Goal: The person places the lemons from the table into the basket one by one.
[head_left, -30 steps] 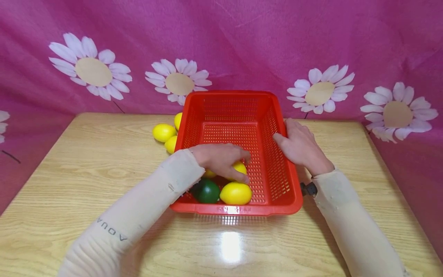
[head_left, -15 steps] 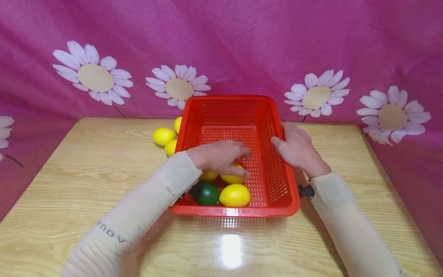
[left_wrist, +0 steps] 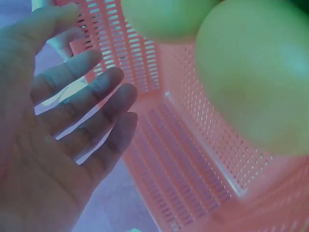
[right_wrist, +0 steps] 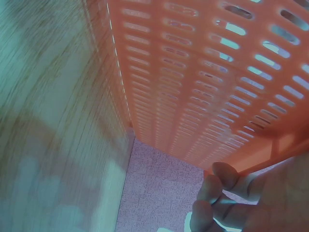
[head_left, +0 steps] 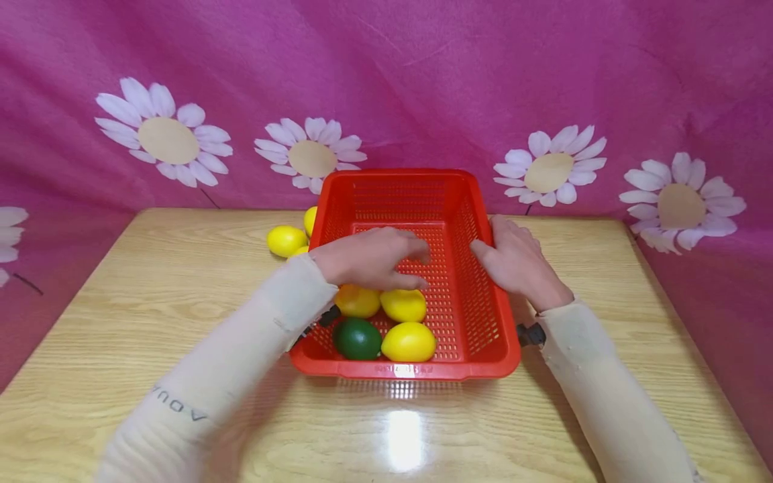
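Note:
A red perforated plastic basket [head_left: 404, 370] stands on the table in the head view. Three lemons, one at the front [head_left: 408, 342] and two behind it [head_left: 403, 306], lie in its near left corner beside a dark green rounded fruit [head_left: 357, 339]. Above these hovers my left hand [head_left: 374, 258], palm down, holding nothing. In the left wrist view its fingers [left_wrist: 104, 89] are spread and gently bent, with two yellow fruits close by. My right hand [head_left: 519, 258] grips the basket's right rim, thumb on top; the right wrist view shows its fingers [right_wrist: 224, 176] curled at the outer edge.
Outside the basket's left wall, several lemons [head_left: 286, 241] lie on the wooden table [head_left: 181, 302], partly hidden by the basket and left arm. Behind the table hangs a magenta cloth [head_left: 423, 80] with white daisies. Dark wrist mounts [head_left: 531, 334] sit at both cuffs.
My left hand has risen off the lemons in the basket and drawn back to the left, so the two rear ones show more. The right hand keeps its hold on the rim.

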`<state>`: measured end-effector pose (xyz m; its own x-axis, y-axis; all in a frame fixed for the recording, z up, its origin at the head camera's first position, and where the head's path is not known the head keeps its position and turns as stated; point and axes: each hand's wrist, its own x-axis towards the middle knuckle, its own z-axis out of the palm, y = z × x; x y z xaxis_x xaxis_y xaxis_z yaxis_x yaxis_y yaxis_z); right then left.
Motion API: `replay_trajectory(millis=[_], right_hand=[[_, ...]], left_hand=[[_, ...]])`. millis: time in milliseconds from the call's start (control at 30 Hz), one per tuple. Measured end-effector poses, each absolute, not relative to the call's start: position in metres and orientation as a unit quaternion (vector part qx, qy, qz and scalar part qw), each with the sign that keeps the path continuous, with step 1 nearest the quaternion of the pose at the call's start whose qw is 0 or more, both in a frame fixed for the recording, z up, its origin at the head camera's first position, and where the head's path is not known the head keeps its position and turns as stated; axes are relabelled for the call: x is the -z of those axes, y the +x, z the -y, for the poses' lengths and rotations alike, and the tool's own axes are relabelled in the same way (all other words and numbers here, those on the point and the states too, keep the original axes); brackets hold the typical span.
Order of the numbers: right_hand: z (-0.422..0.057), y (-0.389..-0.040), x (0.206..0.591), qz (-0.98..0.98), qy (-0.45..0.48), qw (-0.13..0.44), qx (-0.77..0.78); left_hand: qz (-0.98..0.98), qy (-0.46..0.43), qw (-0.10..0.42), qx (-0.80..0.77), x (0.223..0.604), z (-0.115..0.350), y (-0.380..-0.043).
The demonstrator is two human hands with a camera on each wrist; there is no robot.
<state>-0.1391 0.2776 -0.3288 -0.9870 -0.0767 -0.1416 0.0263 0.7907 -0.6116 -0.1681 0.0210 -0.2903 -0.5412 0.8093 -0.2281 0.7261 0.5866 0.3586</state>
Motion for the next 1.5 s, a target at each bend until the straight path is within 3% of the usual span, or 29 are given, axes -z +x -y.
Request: replay_trajectory(millis=[867, 1500], right_hand=[[-0.275, -0.143, 0.331, -0.937, -0.014, 0.082, 0.338], [-0.278, -0.141, 0.329, -0.940, -0.012, 0.084, 0.330]], left_hand=[[-0.890, 0.408, 0.125, -0.159, 0.264, 0.017, -0.170], [-0.910, 0.367, 0.073, -0.178, 0.266, 0.050, -0.165]])
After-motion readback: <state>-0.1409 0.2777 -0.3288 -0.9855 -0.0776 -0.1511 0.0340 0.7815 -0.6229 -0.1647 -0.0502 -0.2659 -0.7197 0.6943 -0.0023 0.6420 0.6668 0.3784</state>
